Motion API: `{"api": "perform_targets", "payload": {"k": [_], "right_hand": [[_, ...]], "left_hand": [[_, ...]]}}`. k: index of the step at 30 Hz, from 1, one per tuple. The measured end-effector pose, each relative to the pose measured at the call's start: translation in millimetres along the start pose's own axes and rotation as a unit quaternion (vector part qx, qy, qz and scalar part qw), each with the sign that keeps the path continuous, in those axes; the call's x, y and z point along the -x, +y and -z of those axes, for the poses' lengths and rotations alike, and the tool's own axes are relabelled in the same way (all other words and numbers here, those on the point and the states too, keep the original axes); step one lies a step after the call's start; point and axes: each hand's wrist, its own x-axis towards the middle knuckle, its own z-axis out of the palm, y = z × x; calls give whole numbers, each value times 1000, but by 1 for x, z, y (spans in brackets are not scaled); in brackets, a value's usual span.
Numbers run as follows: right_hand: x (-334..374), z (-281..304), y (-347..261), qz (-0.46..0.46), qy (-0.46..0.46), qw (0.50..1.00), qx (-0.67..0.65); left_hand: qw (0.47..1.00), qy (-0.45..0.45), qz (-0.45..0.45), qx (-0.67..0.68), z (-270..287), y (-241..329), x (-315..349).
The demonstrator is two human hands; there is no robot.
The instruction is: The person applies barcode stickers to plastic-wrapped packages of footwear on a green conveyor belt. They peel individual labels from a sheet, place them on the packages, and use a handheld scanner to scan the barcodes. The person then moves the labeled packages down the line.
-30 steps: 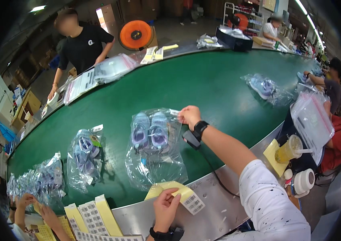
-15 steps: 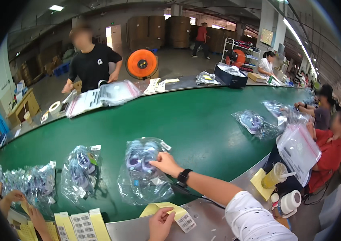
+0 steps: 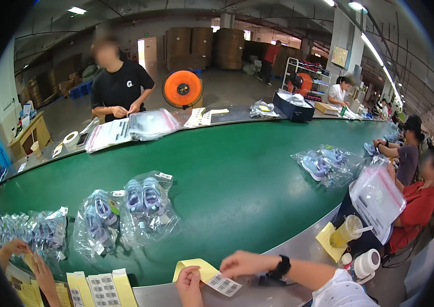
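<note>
Near the belt's front edge, my left hand (image 3: 190, 286) is closed on a yellow-backed sheet of barcode labels (image 3: 201, 269). My right hand (image 3: 250, 264), with a dark watch on its wrist, bends its fingers down at the sheet's right side. Its fingertips are pinched over the labels; whatever is between them is too small to make out. Beyond my hands, a clear bag of light-blue and purple shoes (image 3: 151, 195) lies on the green belt (image 3: 227, 189), a white barcode label at its top corner. Left of it rests a similar bag of shoes (image 3: 96, 220).
Several bagged shoes (image 3: 33, 227) crowd the far left beside another person's hands (image 3: 40, 266). More label sheets (image 3: 103, 289) lie at the front edge. At right are bagged shoes (image 3: 322, 165), clear bags (image 3: 378, 194), a drink cup (image 3: 345, 231) and a white bottle (image 3: 366, 262). People work along the belt.
My right hand has left the middle bag of shoes and come back to the label sheet. That bag now lies farther left, close to the neighbouring one.
</note>
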Motion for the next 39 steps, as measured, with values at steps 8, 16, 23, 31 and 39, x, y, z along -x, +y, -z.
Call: {"api": "perform_targets", "payload": {"k": [8,16,23,31,39], "right_hand": [[12,-43,25,30,141,985,-92],[13,-36,-9,204,280,931,113],[14,-36,1,282,261,878,286],[14,-40,8,303,271,864,298],[14,-42,1,377,311,822,293]], "left_hand": [[989,-82,22,-119,-17,16,16],[988,-107,45,-105,-23,27,21],[985,-106,42,-131,-29,29,23],[978,-105,48,-174,-32,39,22],[956,-111,116,-246,-37,37,17]]}}
